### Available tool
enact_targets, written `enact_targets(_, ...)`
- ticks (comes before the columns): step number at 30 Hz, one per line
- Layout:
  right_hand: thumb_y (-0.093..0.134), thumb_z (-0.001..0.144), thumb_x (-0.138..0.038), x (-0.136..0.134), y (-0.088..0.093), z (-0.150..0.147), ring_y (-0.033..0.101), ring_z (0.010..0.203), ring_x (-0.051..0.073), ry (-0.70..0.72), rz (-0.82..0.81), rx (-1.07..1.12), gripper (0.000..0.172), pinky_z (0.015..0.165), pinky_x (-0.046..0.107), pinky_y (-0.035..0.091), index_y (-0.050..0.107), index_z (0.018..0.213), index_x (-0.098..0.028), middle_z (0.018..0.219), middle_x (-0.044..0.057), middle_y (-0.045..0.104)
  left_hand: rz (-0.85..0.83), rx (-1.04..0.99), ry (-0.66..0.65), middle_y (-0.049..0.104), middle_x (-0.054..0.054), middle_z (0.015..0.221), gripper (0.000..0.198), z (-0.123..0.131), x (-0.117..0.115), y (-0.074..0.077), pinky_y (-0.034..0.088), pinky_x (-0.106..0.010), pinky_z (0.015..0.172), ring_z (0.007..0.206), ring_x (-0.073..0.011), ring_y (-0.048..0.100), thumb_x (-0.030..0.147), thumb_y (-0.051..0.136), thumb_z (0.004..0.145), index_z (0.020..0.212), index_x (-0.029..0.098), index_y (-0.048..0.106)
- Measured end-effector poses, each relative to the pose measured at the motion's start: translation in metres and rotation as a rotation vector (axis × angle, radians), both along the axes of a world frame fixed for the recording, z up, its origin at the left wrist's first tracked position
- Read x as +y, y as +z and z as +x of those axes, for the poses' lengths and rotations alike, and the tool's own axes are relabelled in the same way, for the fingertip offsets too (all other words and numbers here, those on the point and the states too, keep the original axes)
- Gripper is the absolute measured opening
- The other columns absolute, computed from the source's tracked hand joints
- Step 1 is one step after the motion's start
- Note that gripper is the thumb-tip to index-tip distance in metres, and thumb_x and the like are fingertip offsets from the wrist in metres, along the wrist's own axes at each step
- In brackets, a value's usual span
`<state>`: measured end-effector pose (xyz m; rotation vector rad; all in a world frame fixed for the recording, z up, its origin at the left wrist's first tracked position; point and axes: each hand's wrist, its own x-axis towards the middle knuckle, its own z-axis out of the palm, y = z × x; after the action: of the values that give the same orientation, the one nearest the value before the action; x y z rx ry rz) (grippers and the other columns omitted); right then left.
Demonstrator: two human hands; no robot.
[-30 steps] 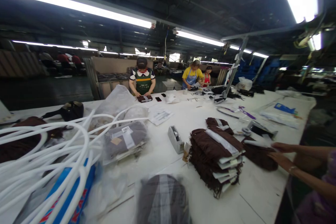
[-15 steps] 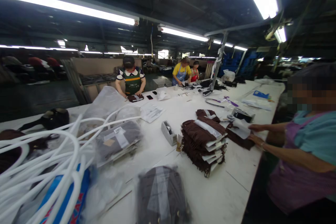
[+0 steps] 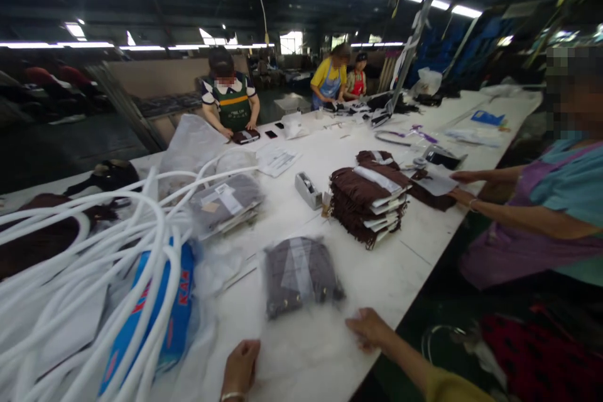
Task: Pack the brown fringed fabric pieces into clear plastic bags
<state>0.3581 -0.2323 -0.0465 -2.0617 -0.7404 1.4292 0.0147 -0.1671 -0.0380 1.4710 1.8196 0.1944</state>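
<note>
A folded brown garment in a clear plastic bag [image 3: 277, 276] lies flat on the white table [image 3: 325, 370], with a pale paper strip across its middle. Close to the bag's near left side, my left hand [image 3: 241, 364] is closed, its fingers curled inward. My right hand [image 3: 367, 328], slightly blurred, is at the near right, over the table edge, with its fingers bent together. Clear film seems to spread between the hands, but whether either one grips it is hidden by blur. Another bagged grey-brown garment [image 3: 226, 204] lies farther left.
Coiled white tubing [image 3: 155, 245] and a blue printed bag [image 3: 176, 308] crowd the left. A tape dispenser [image 3: 308, 190] stands beside a stack of brown fringed garments [image 3: 367, 191]. At right, a co-worker's hands [image 3: 464, 185] hold a white sheet; other people work across the table.
Both of my hands have come into view at the bottom. My view has tilted down, so the bagged brown garment appears higher in the picture.
</note>
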Motion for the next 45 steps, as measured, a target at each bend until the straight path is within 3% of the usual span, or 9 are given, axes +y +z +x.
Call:
enact_targets(5,0.048,0.083,-0.040,-0.044,0.003,0.038,0.061,0.052,0.018,0.045,-0.029,-0.103,0.022,0.048,0.029,0.049,0.058,0.090,-0.021,0.061,0.003,0.063,0.124,0.049,0.036,0.070,0.000,0.070,0.029,-0.044,-0.036,-0.011,0.055,-0.030,0.059,0.066,-0.0188,0.069,0.039,0.038,0.091,0.091,0.020,0.060)
enact_targets(10,0.043,0.080,-0.010,-0.050,0.005,0.059,0.064,0.104,0.025,0.655,0.656,-0.853,0.051,0.089,0.043,0.052,0.056,0.127,-0.026,0.116,0.009,0.068,0.968,0.372,-0.701,0.062,-0.005,0.132,0.060,-0.040,-0.033,-0.007,0.052,-0.037,0.096,0.121,-0.0211,0.058,0.000,0.039,0.078,0.129,0.029,0.051)
enact_targets(14,0.043,0.072,0.002,-0.025,0.013,0.049,0.062,0.101,0.026,0.946,0.888,-0.990,0.060,0.084,0.044,0.052,0.061,0.121,-0.028,0.124,0.008,0.065,1.023,0.258,-1.015,0.069,-0.003,0.122,0.045,-0.025,-0.009,-0.005,0.056,-0.034,0.088,0.112,-0.0200,0.064,0.003,0.043,0.079,0.112,0.026,0.063)
enact_targets(20,0.046,0.084,-0.009,0.002,0.032,0.039,0.062,0.103,0.020,0.775,0.966,-0.558,0.032,0.087,0.035,0.054,0.067,0.104,-0.024,0.109,0.008,0.070,0.557,-0.223,-0.442,0.076,-0.001,0.102,0.026,-0.019,0.009,0.007,0.058,-0.035,0.088,0.096,-0.0187,0.070,0.033,0.048,0.088,0.100,0.028,0.070)
enact_targets(24,0.060,0.084,-0.027,0.018,0.039,0.023,0.063,0.103,0.022,0.502,0.890,-0.344,0.012,0.088,0.037,0.055,0.071,0.084,-0.024,0.107,0.008,0.071,0.273,-0.529,0.007,0.072,-0.005,0.113,0.041,-0.004,0.013,0.028,0.059,-0.036,0.084,0.102,-0.0229,0.066,0.054,0.051,0.082,0.102,0.023,0.070)
enact_targets(27,0.064,0.080,-0.044,0.031,0.048,0.013,0.064,0.092,0.024,0.285,0.763,-0.193,0.023,0.086,0.040,0.053,0.071,0.077,-0.023,0.092,0.007,0.073,0.267,-0.552,0.170,0.072,-0.006,0.101,0.052,0.008,0.020,0.034,0.059,-0.034,0.078,0.093,-0.0218,0.068,0.062,0.044,0.081,0.096,0.018,0.067)
enact_targets(31,0.060,0.075,-0.061,0.048,0.053,0.008,0.058,0.065,0.017,-0.107,0.498,0.042,0.044,0.062,0.029,0.051,0.066,0.077,-0.018,0.070,0.003,0.066,0.280,-0.373,0.247,0.062,0.002,0.064,0.046,0.019,0.032,0.034,0.053,-0.031,0.066,0.061,-0.0165,0.063,0.060,0.036,0.085,0.077,0.020,0.058)
enact_targets(35,0.049,0.078,-0.066,0.062,0.042,0.003,0.047,0.054,0.014,-0.218,0.482,-0.153,0.047,0.053,0.026,0.041,0.056,0.067,-0.021,0.056,-0.002,0.054,0.297,-0.154,0.206,0.057,0.003,0.059,0.037,0.031,0.044,0.034,0.047,-0.028,0.066,0.059,-0.0148,0.058,0.049,0.031,0.090,0.074,0.023,0.053)
enact_targets(45,0.039,0.095,-0.039,0.077,0.000,-0.010,0.056,0.053,0.016,0.383,0.126,-0.884,0.026,0.052,0.025,0.028,0.061,0.094,-0.025,0.063,0.001,0.063,0.207,0.303,0.070,0.063,-0.003,0.060,0.027,0.040,0.075,0.009,0.042,-0.031,0.063,0.062,-0.0201,0.060,0.035,0.035,0.092,0.085,0.021,0.058)
